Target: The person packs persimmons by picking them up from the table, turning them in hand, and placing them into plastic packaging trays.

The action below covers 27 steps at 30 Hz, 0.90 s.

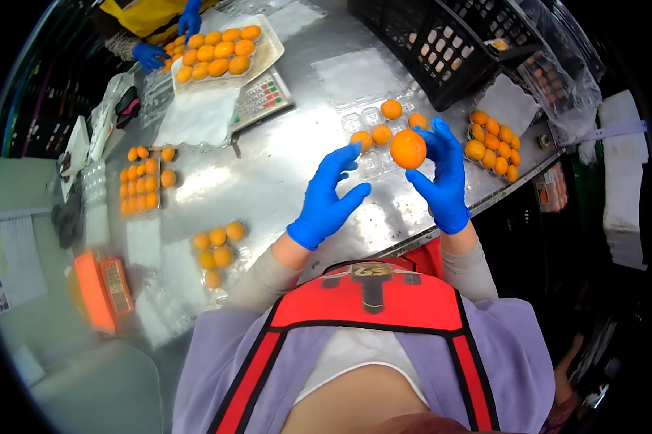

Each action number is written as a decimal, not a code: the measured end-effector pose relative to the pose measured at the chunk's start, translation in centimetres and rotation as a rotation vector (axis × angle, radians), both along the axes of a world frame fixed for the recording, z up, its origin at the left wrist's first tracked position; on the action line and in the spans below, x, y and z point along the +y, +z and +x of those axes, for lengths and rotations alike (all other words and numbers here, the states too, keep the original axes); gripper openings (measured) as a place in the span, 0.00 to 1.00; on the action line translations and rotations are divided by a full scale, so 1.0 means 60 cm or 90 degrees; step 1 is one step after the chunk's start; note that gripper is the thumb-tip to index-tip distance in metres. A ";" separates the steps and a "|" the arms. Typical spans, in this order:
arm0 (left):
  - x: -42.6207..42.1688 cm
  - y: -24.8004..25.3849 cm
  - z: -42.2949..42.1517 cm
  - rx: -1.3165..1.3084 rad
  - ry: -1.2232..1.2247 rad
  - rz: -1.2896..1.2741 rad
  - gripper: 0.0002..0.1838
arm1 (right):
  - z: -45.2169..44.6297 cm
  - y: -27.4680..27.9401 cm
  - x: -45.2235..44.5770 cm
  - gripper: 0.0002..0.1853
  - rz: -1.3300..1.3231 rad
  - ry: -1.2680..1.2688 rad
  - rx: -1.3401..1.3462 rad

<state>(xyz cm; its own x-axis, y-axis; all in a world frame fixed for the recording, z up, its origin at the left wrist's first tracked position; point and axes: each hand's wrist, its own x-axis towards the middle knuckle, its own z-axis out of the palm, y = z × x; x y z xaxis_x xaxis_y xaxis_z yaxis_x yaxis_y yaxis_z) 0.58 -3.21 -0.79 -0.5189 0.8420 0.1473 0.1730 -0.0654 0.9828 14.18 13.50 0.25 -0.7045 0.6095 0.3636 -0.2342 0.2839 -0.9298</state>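
Observation:
My right hand [444, 177], in a blue glove, holds an orange [408, 150] between thumb and fingers above a clear plastic tray [373, 168]. Several more oranges sit in the tray's cups, among them one [382, 134] in the middle and one [391, 109] at the far side. My left hand [326, 199], also gloved in blue, is open, with thumb and fingers apart. Its fingertips are close to an orange [361, 140] at the tray's left; whether they touch it I cannot tell.
A black crate [442, 54] stands at the back right, beside a filled tray of oranges [494, 145]. Across the metal table, a co-worker's blue-gloved hand [150, 56] is at oranges near a scale [262, 98]. More orange trays [139, 186] lie left, near an orange device [98, 293].

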 end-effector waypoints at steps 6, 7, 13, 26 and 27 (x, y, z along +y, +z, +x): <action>0.004 0.037 0.000 0.051 -0.009 0.111 0.32 | -0.014 0.027 -0.055 0.28 -0.455 0.253 0.027; 0.001 0.033 0.000 0.042 -0.008 0.114 0.32 | -0.016 0.024 -0.056 0.28 -0.451 0.251 0.023; -0.040 -0.016 0.000 -0.087 0.043 0.018 0.31 | -0.009 -0.096 0.063 0.25 -0.229 -0.154 -0.126; -0.106 -0.138 -0.021 -0.195 0.098 -0.176 0.29 | -0.021 0.013 0.178 0.20 0.255 -0.224 -0.231; -0.108 -0.147 -0.028 -0.204 0.097 -0.179 0.29 | -0.038 0.089 0.173 0.18 0.210 -0.213 -0.139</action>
